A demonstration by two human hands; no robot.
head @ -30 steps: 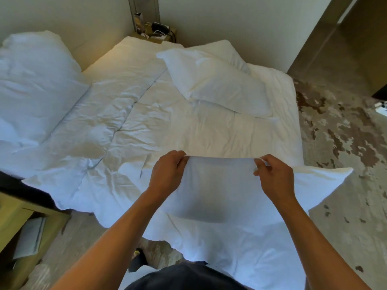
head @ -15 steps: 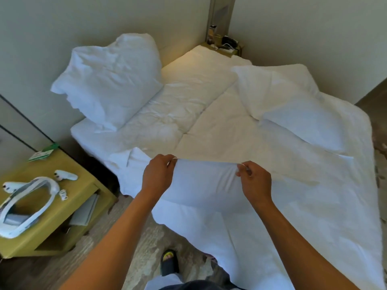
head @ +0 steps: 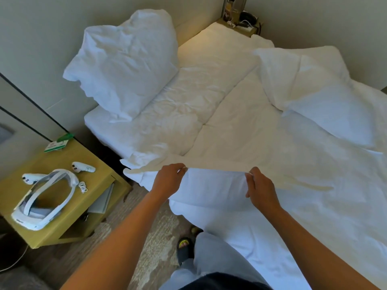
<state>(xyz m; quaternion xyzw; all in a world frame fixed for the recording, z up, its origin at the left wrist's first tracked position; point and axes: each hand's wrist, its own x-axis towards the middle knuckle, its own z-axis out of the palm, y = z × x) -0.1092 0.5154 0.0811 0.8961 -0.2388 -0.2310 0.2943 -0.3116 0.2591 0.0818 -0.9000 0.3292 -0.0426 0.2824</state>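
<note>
A white duvet [head: 282, 168] lies spread over the bed. Its near edge [head: 215, 185] is lifted a little above the mattress, stretched between my two hands. My left hand [head: 168, 181] pinches that edge at its left end, and my right hand [head: 260, 188] pinches it about a forearm's length to the right. One white pillow [head: 123, 65] leans upright against the wall at the head of the bed. Another pillow [head: 316, 93] lies flat on the duvet at the far right.
A yellow bedside table [head: 62, 206] stands at the left with a white headset [head: 41, 199] and two white controllers [head: 82, 166] on it. A far nightstand [head: 240, 26] holds small items. My leg and a sandalled foot [head: 185, 245] stand on patterned carpet beside the bed.
My view has swung left and I have stepped toward the head of the bed; the bedside table came into view. Both hands kept their pinch on the duvet edge and carried it along.
</note>
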